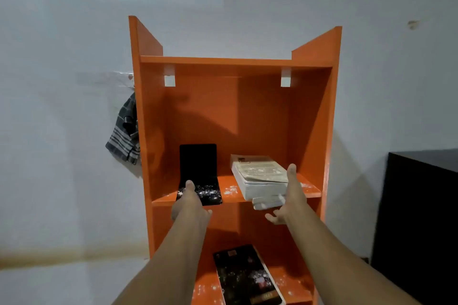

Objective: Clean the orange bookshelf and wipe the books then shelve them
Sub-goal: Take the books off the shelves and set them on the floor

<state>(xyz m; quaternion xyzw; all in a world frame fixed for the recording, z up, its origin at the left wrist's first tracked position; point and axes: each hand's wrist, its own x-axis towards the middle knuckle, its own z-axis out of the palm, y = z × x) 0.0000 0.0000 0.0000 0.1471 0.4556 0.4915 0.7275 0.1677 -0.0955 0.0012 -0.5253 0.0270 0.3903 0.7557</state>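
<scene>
Dusty orange bookshelf (223, 111) against pale wall (62, 57)

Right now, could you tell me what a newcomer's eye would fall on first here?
The bright orange bookshelf dominates the centre, against a pale wall. On its middle shelf a black book speckled with white dust lies left and a stack of pale books right; the left hand reaches the black book, the right hand spreads open beside the stack.

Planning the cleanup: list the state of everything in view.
orange bookshelf: upright, shelves speckled white.
black book: upper shelf, dusty, left hand holding its front edge.
pale books: stacked flat, dusty, overhanging edge.
right hand: open, beside them.
dark book: flat, lower shelf, dusty.
striped cloth: hanging beside shelf.
</scene>
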